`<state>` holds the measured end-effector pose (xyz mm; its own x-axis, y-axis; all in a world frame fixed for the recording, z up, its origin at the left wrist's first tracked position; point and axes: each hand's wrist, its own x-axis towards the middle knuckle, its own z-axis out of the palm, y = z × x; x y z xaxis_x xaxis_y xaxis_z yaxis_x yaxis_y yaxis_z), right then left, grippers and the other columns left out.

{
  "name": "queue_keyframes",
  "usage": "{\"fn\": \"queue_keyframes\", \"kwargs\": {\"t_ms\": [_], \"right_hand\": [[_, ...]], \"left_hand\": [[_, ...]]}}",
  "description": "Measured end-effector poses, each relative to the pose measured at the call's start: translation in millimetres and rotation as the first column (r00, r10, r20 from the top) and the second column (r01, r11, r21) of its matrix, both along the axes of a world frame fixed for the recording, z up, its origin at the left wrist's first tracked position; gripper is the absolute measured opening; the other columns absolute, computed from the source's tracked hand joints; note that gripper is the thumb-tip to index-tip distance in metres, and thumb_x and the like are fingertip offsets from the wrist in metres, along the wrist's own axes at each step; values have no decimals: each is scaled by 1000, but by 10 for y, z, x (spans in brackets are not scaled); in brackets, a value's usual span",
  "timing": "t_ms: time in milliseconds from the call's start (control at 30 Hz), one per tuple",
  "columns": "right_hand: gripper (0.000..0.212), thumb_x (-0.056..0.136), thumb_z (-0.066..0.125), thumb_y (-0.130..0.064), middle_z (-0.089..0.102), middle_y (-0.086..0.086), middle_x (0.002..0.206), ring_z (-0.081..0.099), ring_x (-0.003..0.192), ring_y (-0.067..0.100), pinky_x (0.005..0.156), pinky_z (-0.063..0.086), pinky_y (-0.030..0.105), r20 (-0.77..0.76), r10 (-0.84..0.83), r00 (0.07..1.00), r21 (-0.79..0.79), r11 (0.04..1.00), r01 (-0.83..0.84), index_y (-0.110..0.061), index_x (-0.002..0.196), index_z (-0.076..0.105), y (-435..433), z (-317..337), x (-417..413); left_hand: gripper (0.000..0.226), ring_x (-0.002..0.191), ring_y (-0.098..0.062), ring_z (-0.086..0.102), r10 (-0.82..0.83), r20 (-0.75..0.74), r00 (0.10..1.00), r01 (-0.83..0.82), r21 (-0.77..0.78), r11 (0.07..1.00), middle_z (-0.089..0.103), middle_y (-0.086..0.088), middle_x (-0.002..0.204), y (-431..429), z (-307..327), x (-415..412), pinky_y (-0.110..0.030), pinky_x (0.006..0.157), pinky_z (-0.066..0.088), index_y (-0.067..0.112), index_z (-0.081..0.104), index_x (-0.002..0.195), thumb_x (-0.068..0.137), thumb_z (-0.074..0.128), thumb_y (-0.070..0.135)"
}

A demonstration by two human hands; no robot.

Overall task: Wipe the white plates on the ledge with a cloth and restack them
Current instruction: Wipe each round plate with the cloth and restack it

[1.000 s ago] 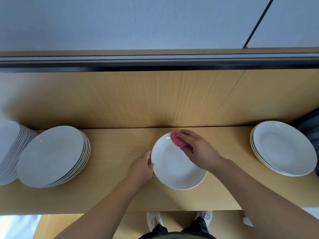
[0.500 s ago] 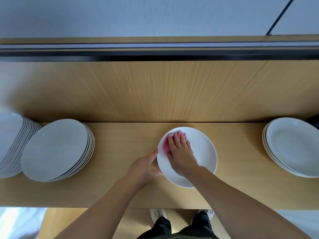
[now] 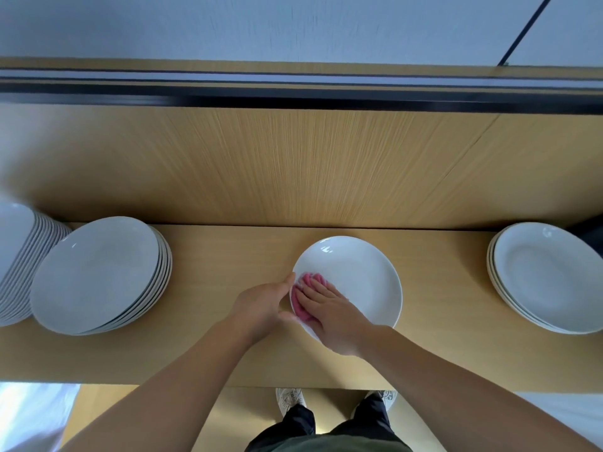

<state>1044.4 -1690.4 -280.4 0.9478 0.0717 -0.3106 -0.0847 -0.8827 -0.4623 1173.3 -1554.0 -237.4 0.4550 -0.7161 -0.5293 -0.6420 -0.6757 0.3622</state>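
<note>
Head view. A single white plate (image 3: 359, 282) lies flat and face up on the wooden ledge (image 3: 228, 256); all positions below are given from this plate.

The pink cloth (image 3: 301, 303) lies bunched on the plate's left inner surface, just inside the rim. The right hand (image 3: 329, 313) lies flat on the cloth, fingers straight and close together, pressing it onto the plate. Cloth shows beyond the fingertips and along the hand's left side.

The left hand (image 3: 264, 305) is at the plate's left rim. Its thumb rests against the upper-left edge and its fingers curl at the rim lower down, gripping the edge. Whether the two hands touch each other cannot be told.

Left of the plate, well apart from it, stands a medium stack of white plates (image 3: 98, 272). Farther left is a taller stack (image 3: 16, 256), cut off by the frame edge and partly hidden behind the medium stack.

Right of the plate, well apart from it, stands a short stack of deeper white plates (image 3: 548, 278).

Behind the plate a wooden back panel (image 3: 293, 164) rises from the ledge, topped by a dark rail (image 3: 293, 99).

Below the plate, past the ledge's front edge, a pale shoe (image 3: 288, 398) and dark trousers (image 3: 300, 425) are visible.
</note>
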Motion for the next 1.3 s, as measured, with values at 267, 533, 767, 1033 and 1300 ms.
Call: {"fn": "queue_keyframes", "kwargs": {"t_ms": [267, 533, 767, 1033, 1300], "right_hand": [[48, 106, 31, -18, 12, -10, 158, -8, 142, 1, 113, -16, 13, -60, 97, 993, 159, 983, -86, -16, 153, 25, -123, 246, -269], [34, 97, 39, 1, 62, 6, 124, 44, 124, 19, 114, 21, 20, -169, 217, 961, 234, 956, -175, -10, 121, 61, -452, 453, -421], [47, 95, 49, -8, 56, -1, 135, 41, 133, 28, 112, 33, 41, 152, 82, 985, -50, 996, -75, -21, 140, 51, -708, 378, 48], [52, 101, 23, -39, 33, 11, 155, 14, 145, 44, 115, 16, 59, 29, 297, 954, -315, 909, -273, -22, 145, 45, -644, 12, 184], [47, 99, 36, -34, 32, 3, 156, 16, 147, 33, 118, 17, 54, 53, 232, 971, -352, 915, -199, -27, 145, 43, -792, 14, 187]], "left_hand": [[89, 129, -17, 45, -34, 27, 999, 33, 39, 999, 44, 8, 146, -12, 16, 18, -28, 94, 40, 35, 6, 153, 86, 58, 60], [91, 140, -12, 28, -111, 51, 993, 112, -19, 994, 23, 11, 157, 34, 21, 11, -30, 105, 36, 28, 4, 154, 87, 58, 57], [48, 124, -19, 47, -182, 297, 938, 268, -284, 920, 50, 2, 132, 164, -78, -30, -29, 88, 45, 17, 59, 125, 84, 70, 40], [32, 100, -18, 69, -366, 434, 823, 536, -382, 753, 75, 4, 96, 172, -292, -108, -29, 81, 55, 16, 79, 82, 74, 70, 45], [38, 99, -14, 68, -256, 282, 924, 352, -373, 859, 73, 10, 91, 175, -320, -192, -24, 75, 55, 19, 75, 78, 54, 90, 45]]}}
